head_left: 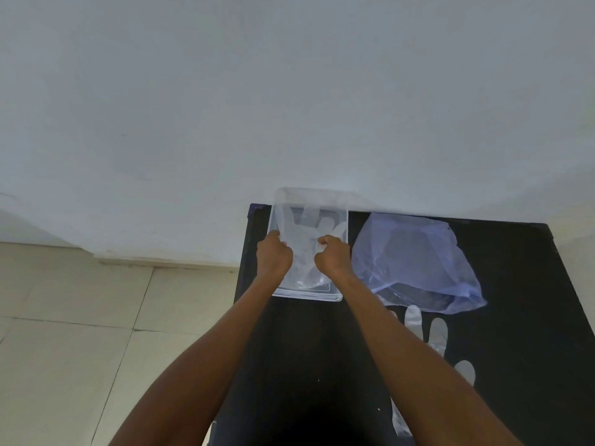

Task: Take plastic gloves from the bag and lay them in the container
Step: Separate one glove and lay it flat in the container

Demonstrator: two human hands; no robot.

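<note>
A clear plastic container (309,296) sits at the back left of a black table (315,349). Inside it lies a transparent plastic glove (304,228), fingers pointing away from me. My left hand (273,254) pinches the glove's left edge over the container, and my right hand (333,255) pinches its right edge. A pale blue see-through bag (415,259) lies to the right of the container. Another clear glove (434,336) rests flat on the table in front of the bag, partly hidden by my right forearm.
The table's back edge stands against a white wall (289,91). A tiled floor (80,317) lies to the left of the table's left edge.
</note>
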